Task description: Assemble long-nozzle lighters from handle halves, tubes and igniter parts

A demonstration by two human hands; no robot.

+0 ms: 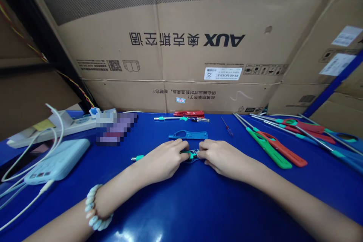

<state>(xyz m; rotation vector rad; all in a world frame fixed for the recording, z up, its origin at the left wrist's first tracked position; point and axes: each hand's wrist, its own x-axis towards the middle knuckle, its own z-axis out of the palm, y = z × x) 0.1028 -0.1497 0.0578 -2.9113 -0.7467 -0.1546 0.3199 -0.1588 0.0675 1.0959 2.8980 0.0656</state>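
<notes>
My left hand (163, 160) and my right hand (219, 159) meet at the middle of the blue table (181, 204), both pinched on a small blue and teal lighter part (192, 155). A thin metal tube with a teal tip (136, 157) pokes out to the left from under my left hand. Just beyond my fingers lies a blue plastic handle shell (188, 135). Farther back rest a metal tube with teal fittings (181, 119) and a red shell (189, 113). A bead bracelet (95, 211) circles my left wrist.
Several long-necked lighters, green (268, 147), red (283, 149) and blue (344, 155), lie at the right. A small screwdriver (227, 126) sits near them. At left are a light-blue power bank (56, 160), white cables and a power strip (51, 130). Cardboard boxes (181, 45) wall the back.
</notes>
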